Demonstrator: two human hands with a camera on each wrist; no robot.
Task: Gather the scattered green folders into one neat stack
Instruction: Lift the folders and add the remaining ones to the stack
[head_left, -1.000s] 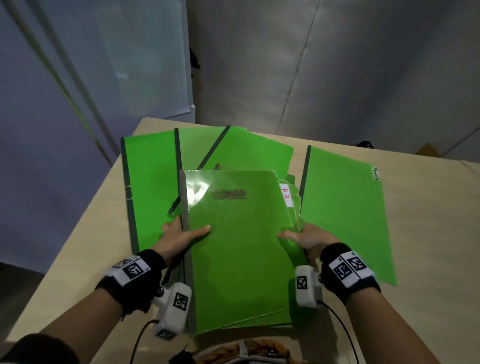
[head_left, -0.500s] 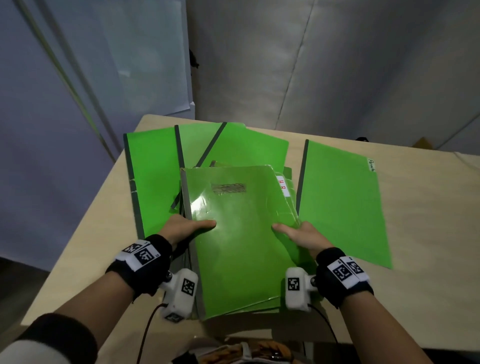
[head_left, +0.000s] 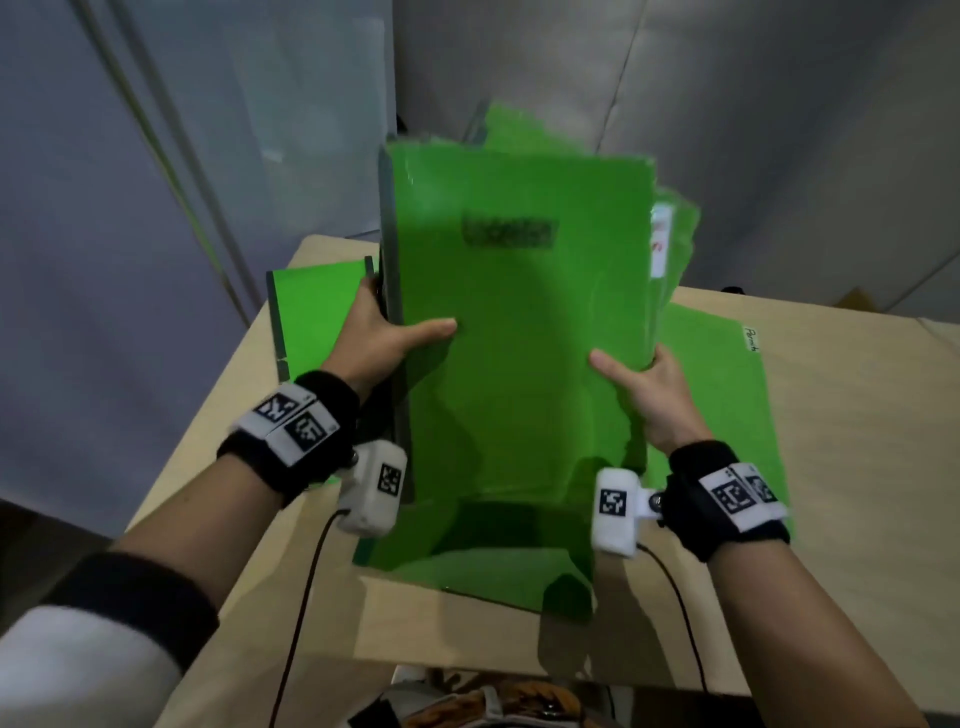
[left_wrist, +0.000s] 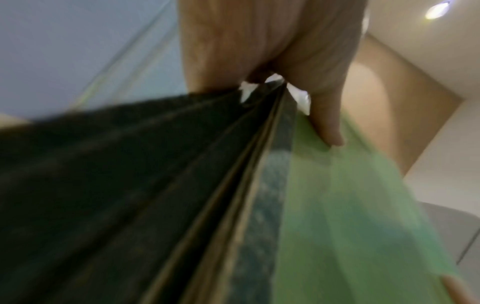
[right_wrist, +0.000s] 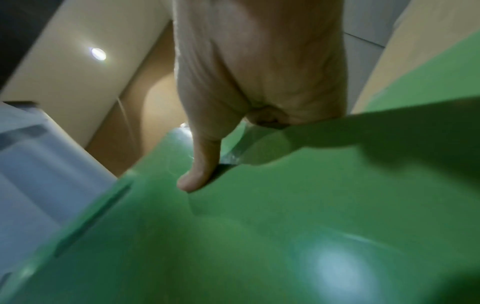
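A bundle of several green folders (head_left: 519, 322) stands tilted up on its near edge over the table (head_left: 857, 467). My left hand (head_left: 384, 332) grips its dark-spined left side, thumb on the front cover. My right hand (head_left: 649, 384) grips the right side, thumb on the front. The left wrist view shows the spines (left_wrist: 259, 185) pinched in my left hand (left_wrist: 298, 92). In the right wrist view my right hand's thumb (right_wrist: 200, 170) presses the green cover (right_wrist: 285, 226). One green folder (head_left: 311, 317) lies flat at the left, another (head_left: 717, 395) at the right, and one (head_left: 493, 577) lies under the bundle.
The pale wooden table ends at its near edge (head_left: 467, 670) close to my body. A grey wall (head_left: 779, 130) rises behind the table, a bluish panel (head_left: 156, 156) to the left. Cables (head_left: 296, 623) hang from both wrist cameras.
Both hands have lifted the folder bundle from lying flat on the table to standing nearly upright. The folders at the far left and right stayed flat.
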